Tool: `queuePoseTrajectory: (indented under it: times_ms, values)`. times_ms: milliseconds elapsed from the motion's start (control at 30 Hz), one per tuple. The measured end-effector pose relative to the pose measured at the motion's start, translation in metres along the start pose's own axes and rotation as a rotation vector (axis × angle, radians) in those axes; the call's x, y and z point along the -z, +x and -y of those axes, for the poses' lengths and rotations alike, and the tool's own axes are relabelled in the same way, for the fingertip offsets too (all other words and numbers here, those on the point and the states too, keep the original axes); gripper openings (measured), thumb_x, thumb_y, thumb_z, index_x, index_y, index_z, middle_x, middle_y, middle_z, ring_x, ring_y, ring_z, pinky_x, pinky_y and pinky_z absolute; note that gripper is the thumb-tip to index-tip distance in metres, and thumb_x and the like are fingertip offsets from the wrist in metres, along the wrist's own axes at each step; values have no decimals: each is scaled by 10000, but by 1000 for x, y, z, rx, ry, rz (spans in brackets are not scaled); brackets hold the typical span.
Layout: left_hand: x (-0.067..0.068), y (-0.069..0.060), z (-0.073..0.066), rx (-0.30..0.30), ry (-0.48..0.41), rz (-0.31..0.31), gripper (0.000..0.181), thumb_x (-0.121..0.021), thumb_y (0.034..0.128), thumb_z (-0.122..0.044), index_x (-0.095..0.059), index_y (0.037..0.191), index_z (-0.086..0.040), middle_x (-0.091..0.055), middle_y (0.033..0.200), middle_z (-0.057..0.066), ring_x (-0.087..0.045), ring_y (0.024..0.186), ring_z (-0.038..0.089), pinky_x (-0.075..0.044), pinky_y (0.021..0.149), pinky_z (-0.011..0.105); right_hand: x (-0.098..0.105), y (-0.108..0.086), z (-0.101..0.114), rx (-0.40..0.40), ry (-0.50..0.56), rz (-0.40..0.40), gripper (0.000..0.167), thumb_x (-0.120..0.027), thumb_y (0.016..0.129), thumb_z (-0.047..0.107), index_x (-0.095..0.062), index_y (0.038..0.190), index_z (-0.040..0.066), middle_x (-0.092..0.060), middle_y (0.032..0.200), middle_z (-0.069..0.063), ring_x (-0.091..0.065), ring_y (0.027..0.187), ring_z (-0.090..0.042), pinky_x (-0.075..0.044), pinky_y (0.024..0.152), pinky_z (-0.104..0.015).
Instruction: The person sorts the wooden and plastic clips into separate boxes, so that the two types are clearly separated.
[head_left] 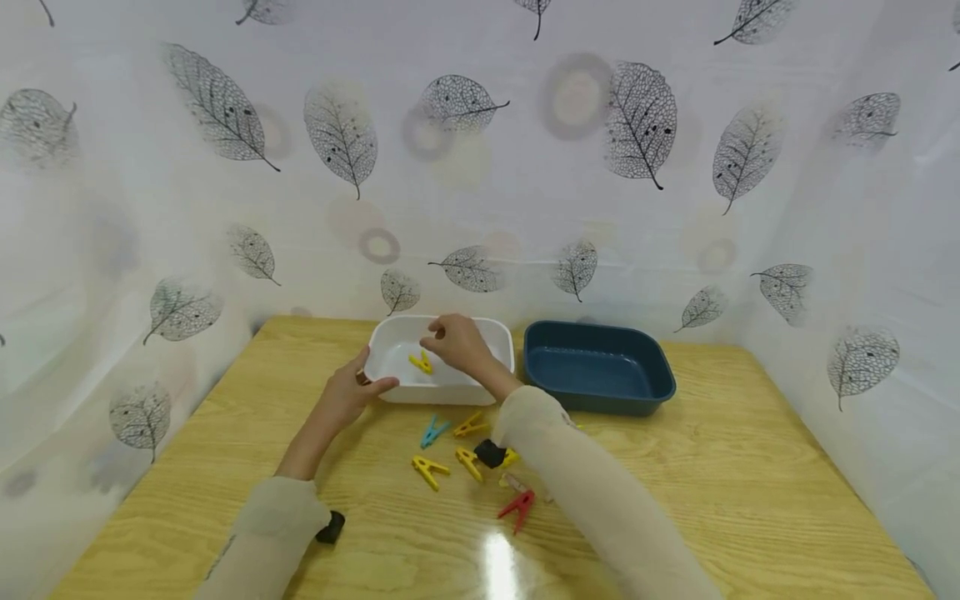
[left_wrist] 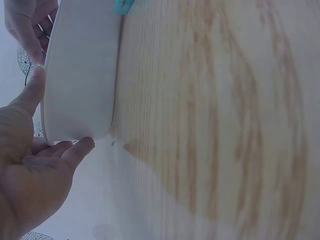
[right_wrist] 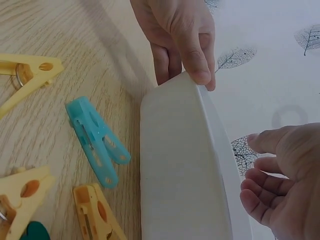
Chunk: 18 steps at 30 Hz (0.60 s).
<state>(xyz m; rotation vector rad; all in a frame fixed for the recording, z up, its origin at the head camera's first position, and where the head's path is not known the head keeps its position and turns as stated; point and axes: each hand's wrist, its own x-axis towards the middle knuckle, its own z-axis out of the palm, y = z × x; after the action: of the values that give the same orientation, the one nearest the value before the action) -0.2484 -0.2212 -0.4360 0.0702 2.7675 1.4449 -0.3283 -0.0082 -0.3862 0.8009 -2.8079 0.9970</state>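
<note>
My left hand (head_left: 347, 398) grips the left end of the white bin (head_left: 442, 395), thumb on the rim and fingers round the outer wall. Above the bin's inside, my right hand (head_left: 459, 343) hangs with loosely bent fingers and nothing visible between them. A yellow clothespin (head_left: 422, 362) lies in the bin below it. In the right wrist view the right hand (right_wrist: 287, 175) is beside the rim, its thumb apart from the fingers. On the table in front of the bin lie a blue clothespin (head_left: 433, 432), several yellow ones (head_left: 431, 471) and a red one (head_left: 519, 508).
A dark blue bin (head_left: 600, 403) stands to the right of the white one on the wooden table (head_left: 735, 467). My right forearm passes over the clothespins and partly hides some. A leaf-patterned curtain (head_left: 480, 200) surrounds the table's back and sides.
</note>
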Motion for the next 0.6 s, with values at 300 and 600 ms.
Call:
queuePoseTrajectory:
  times_ms: [300, 600]
  values:
    - [1, 0, -2, 25, 14, -4, 943, -702, 1002, -342, -109, 1616, 58, -210, 1626, 331, -382, 1441, 451, -447, 1115, 519, 16, -12, -6, 28, 128, -10, 354, -725, 980, 186, -714, 1257, -35, -761, 1060, -153, -717, 953, -275, -593, 816, -331]
    - [0, 1, -2, 13, 20, -4, 932, -709, 1000, -324, -122, 1609, 67, -203, 1630, 327, -382, 1441, 450, -443, 1117, 515, 32, -30, -5, 58, 182, -16, 343, -718, 991, 214, -718, 1259, -2, -756, 1058, -122, -705, 957, -249, -590, 834, -313]
